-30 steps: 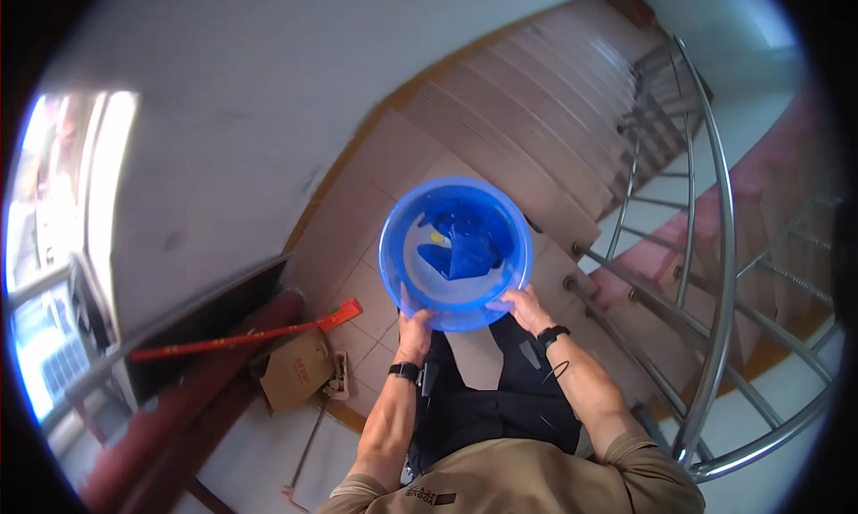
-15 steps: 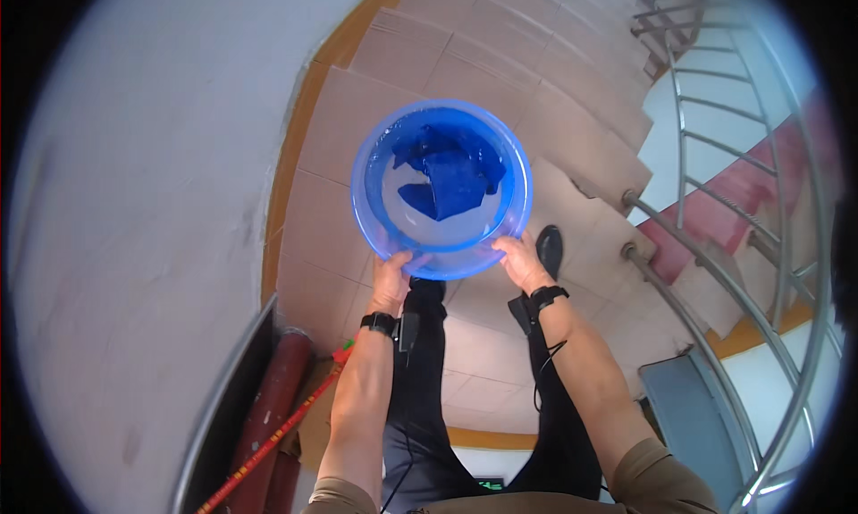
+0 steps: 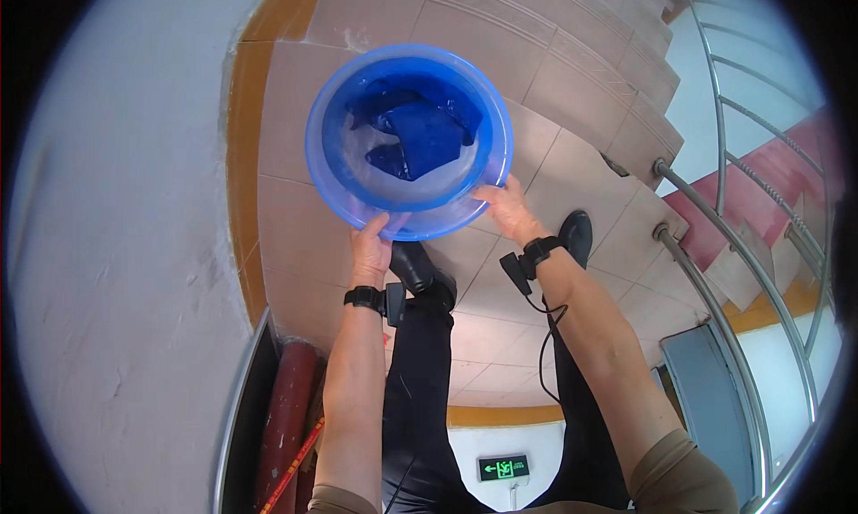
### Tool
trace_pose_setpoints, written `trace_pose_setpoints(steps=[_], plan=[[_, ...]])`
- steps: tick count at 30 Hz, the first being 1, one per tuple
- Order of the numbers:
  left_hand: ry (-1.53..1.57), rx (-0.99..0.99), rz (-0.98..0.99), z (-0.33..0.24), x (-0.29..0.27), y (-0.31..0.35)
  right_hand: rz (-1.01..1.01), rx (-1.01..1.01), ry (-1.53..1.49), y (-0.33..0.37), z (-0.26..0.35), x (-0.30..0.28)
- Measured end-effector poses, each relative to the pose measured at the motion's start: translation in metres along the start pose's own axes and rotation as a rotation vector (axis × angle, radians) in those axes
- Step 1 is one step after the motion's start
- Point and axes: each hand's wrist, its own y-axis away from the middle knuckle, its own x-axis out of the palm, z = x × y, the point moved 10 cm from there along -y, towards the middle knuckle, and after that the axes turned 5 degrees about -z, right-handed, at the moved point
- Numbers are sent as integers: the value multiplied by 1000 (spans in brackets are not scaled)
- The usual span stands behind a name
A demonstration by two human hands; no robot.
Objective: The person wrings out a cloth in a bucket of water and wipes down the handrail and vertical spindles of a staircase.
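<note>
A round blue plastic basin (image 3: 322, 161) is held out in front of me, above the tiled floor. Dark blue cloth (image 3: 420, 139) lies crumpled inside it, apparently in water. My left hand (image 3: 370, 248) grips the near left part of the rim, thumb on top and the other fingers mostly hidden underneath. On the near right of the rim, my right hand (image 3: 508, 208) is closed in the same way. Each wrist wears a black strap with a small device, and a cable runs from the right one.
Tiled stairs (image 3: 572, 58) rise ahead and to the right. A metal railing (image 3: 728, 237) curves along the right side. The white wall (image 3: 134, 201) has a tan border at its foot. A dark red pipe (image 3: 290, 407) stands at lower left. Behind my legs glows a green sign (image 3: 504, 467).
The basin and both hands have shifted up and left in the picture, and the stairs appear closer. My left shoe now shows below the basin, and the green sign has come into fuller view.
</note>
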Motion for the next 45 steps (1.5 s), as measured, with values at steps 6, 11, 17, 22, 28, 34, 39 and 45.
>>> trace_pose_setpoints(steps=[6, 11, 17, 22, 28, 34, 39, 45], plan=[[-141, 164, -286, -24, -23, 23, -43, 137, 63, 35, -6, 3], [-805, 784, -481, -88, 100, 79, -89, -32, 476, 74, -20, -96], [-889, 438, -309, -60, 134, -23, 40, 181, 380, 166, -32, -73], [-645, 316, -247, -53, 145, 9, 118, 212, 423, 192, -10, -97], [-267, 331, -32, -100, 167, 108, 105, 184, 107, 184, 57, -15], [-373, 310, 42, -108, 187, 151, 187, 177, -225, 114, 96, 89], [-712, 279, -264, -96, 134, 105, -50, -133, 462, 38, 88, 80], [-257, -78, -281, -41, 78, 69, -180, -301, 976, 1, 70, 71]])
